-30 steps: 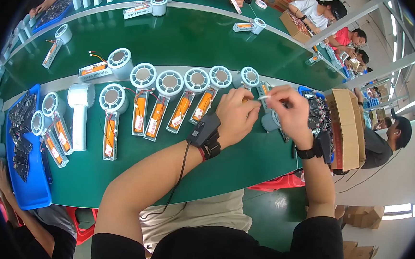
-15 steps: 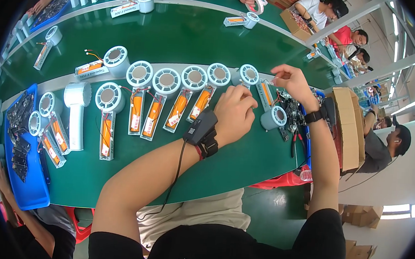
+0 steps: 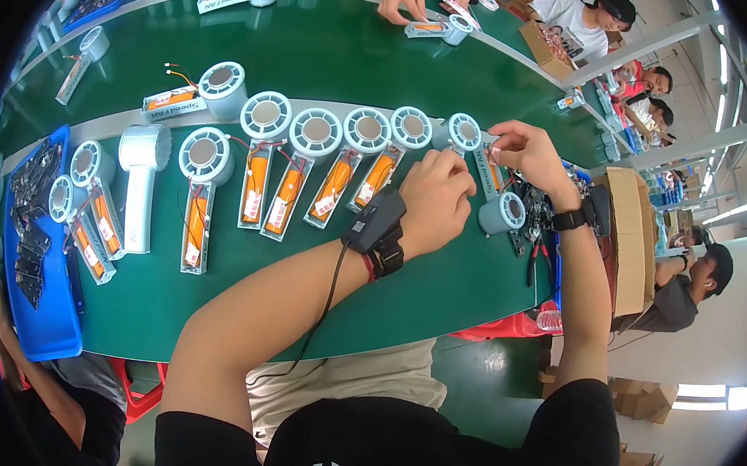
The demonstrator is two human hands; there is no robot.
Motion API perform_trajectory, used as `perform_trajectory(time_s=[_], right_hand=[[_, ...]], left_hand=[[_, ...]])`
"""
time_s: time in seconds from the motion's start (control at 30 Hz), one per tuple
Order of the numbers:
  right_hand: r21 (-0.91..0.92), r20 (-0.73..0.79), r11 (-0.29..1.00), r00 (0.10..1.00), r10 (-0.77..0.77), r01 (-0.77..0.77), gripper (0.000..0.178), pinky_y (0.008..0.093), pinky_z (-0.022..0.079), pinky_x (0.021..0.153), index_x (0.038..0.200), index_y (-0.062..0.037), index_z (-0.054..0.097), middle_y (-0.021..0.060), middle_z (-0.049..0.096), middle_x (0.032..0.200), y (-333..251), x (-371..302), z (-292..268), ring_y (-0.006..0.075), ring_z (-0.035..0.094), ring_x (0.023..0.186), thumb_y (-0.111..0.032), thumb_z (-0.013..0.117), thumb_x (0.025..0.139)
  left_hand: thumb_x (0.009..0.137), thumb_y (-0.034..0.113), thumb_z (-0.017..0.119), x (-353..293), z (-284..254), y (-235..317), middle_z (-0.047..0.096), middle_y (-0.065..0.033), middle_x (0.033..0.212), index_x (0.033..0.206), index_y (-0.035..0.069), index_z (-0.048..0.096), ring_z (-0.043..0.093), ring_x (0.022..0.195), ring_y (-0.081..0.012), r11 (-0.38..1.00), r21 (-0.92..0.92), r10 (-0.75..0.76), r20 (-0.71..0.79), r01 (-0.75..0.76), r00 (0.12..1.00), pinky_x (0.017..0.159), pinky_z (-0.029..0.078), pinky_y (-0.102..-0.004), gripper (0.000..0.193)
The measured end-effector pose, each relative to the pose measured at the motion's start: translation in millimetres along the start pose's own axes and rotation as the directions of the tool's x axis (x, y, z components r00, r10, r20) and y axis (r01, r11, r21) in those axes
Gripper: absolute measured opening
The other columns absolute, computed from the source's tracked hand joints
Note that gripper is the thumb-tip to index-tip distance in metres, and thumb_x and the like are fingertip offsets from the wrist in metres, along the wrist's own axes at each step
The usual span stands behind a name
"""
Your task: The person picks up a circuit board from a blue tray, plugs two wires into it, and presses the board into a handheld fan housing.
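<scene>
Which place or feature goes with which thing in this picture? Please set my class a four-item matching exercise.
Things:
1. Left hand
2. Blue tray
3. Hand tool
4. Cardboard box

Places and features:
A. Red handles, lying on the green table
B. Beyond the right wrist, at the picture's right
C. Black device with a cable at its wrist
D. Holds dark boards

Pairs: 1-C, 2-D, 3-A, 4-B

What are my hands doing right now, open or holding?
Left hand: fingers curled; whether it holds anything can't be told.
Right hand: fingers bent by a fan handle; grip can't be told.
</scene>
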State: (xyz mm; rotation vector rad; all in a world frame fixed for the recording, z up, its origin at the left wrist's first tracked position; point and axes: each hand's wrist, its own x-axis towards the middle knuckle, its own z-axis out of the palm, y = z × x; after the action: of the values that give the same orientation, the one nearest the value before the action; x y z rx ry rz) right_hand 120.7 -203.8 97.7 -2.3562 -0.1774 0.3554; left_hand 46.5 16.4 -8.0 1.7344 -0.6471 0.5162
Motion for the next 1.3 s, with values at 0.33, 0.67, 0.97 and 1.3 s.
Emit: perform_trajectory(time_s=[0.33, 0.67, 0.97, 1.3], right_hand=[[0.070, -0.015, 0.997, 1.000, 0.027, -0.026, 0.039, 0.0273, 0.056, 0.079, 0.122, 0.0034, 0.064, 0.0078, 0.074, 0.096, 10.9, -1.5, 4.6, 0.0125, 0.069, 0.087, 0.009, 0.070, 0.085], [-0.106, -0.144, 0.994, 0.990, 0.007, -0.022, 0.041, 0.0255, 0.053, 0.071, 0.121, 0.0024, 0.067, 0.0050, 0.072, 0.095, -1.6, -3.1, 21.6, 0.0100, 0.065, 0.080, 0.004, 0.072, 0.081], [0.088, -0.053, 0.986, 0.988, 0.145, -0.140, 0.029, 0.0269, 0.053, 0.068, 0.115, -0.0002, 0.072, 0.0052, 0.073, 0.095, 16.2, 14.2, 16.2, 0.0105, 0.065, 0.079, -0.004, 0.071, 0.086], [0.039, -0.255, 0.982, 0.952, -0.170, 0.186, 0.034, 0.0276, 0.053, 0.068, 0.121, -0.0007, 0.070, 0.0039, 0.073, 0.096, 72.2, 10.6, 26.7, 0.0104, 0.065, 0.080, -0.023, 0.074, 0.095]], left_hand=[[0.076, 0.003, 0.069, -2.9, 5.9, -3.1, 0.058, -0.0053, 0.102, 0.081, 0.009, 0.066, 0.057, 0.098, -0.0273, 1.000, 0.006, 0.031, -0.041, -0.030, 0.999, 0.078, 0.046, -0.0425, 0.009], [0.079, 0.001, 0.068, -4.6, 0.0, -3.1, 0.060, -0.0075, 0.106, 0.084, 0.006, 0.067, 0.060, 0.100, -0.0289, 0.999, 0.037, 0.017, -0.012, -0.017, 1.000, 0.082, 0.049, -0.0425, 0.007], [0.077, 0.002, 0.068, -3.6, 4.9, -7.9, 0.059, -0.0074, 0.102, 0.083, 0.009, 0.067, 0.058, 0.099, -0.0292, 0.998, 0.022, 0.057, -0.029, -0.057, 0.998, 0.080, 0.047, -0.0441, 0.009], [0.075, 0.001, 0.068, -7.5, -0.2, 10.1, 0.059, -0.0151, 0.114, 0.093, 0.006, 0.068, 0.057, 0.110, -0.0361, 0.981, 0.131, 0.132, 0.107, -0.146, 0.985, 0.088, 0.049, -0.0469, 0.018]])
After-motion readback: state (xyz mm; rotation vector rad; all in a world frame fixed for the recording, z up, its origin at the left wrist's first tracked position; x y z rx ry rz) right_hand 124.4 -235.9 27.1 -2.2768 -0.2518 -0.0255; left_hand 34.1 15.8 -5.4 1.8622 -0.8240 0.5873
